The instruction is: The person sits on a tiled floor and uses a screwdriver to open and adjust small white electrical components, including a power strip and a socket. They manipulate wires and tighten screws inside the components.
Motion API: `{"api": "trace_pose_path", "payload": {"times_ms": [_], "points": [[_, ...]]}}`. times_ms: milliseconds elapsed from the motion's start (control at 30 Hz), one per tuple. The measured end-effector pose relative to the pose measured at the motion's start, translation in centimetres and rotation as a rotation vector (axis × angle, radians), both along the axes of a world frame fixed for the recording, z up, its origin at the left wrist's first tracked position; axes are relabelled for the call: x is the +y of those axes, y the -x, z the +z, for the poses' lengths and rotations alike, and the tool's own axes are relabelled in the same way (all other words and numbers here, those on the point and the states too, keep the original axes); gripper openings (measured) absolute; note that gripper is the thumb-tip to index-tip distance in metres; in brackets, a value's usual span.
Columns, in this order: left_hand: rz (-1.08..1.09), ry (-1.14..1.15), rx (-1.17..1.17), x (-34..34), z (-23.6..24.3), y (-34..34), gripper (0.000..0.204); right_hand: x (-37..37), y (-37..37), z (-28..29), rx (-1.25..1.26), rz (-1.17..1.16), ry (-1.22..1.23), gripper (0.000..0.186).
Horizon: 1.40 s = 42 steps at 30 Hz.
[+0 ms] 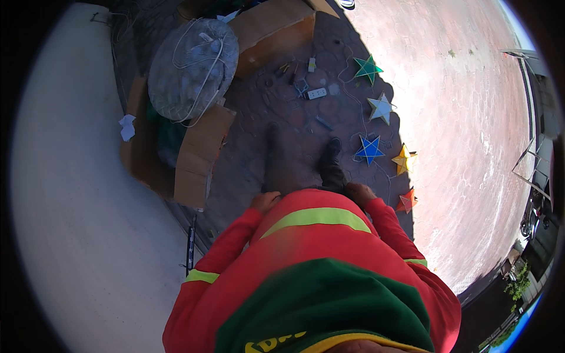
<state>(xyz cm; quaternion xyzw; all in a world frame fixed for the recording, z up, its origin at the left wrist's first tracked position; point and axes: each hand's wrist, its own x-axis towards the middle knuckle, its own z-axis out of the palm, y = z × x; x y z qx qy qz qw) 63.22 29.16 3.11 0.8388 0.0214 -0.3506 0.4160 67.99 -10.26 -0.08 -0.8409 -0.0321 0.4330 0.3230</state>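
My left hand (266,202) is at my waist, against the hem of my red long-sleeved shirt (315,235). On the other side, my right hand (359,193) rests at the hip beside the same hem. The shirt's bulge and shadow hide most of the fingers, so their grip does not show. Closest to my right hand are star lanterns on the paving: an orange one (407,201), a yellow one (404,159) and a blue one (369,149). A white star (381,109) and a green star (368,69) lie farther off, with a thin cord (364,112) running along them.
An opened cardboard box (200,153) stands left, with a round grey disc (191,67) and looped cord over it. Another box (273,38) is behind. A white power strip (316,93) and small tools (323,122) lie ahead. A pale wall (94,194) borders the left.
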Motion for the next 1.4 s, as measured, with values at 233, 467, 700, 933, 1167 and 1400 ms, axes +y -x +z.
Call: {"api": "trace_pose_path", "payload": {"times_ms": [233, 467, 700, 933, 1167, 1400], "points": [[-0.226, 0.148, 0.346, 8.9, 1.2, -11.5, 0.030, 7.4, 1.4, -1.0, 0.083, -0.263, -0.145, 0.036], [-0.280, 0.174, 0.311, 13.3, 1.2, -13.6, 0.030, 10.8, -2.2, 4.4, 0.241, -0.465, -0.293, 0.026], [-0.055, 0.206, 0.374, 14.6, 0.2, -9.7, 0.032, 11.4, -4.8, 2.4, 0.390, -0.454, -0.460, 0.023], [0.044, 0.261, 0.568, 15.4, 0.8, -8.7, 0.035, 11.4, -7.9, -4.9, 0.487, 0.218, -0.267, 0.032], [0.241, -0.132, -0.310, 25.0, -19.4, -34.5, 0.038, 8.8, -20.3, -19.6, 0.119, 0.067, 0.037, 0.028], [0.181, -0.885, -0.874, 33.4, -32.0, -52.6, 0.036, 12.0, -40.0, -36.2, -0.268, 0.119, 0.217, 0.025]]}}
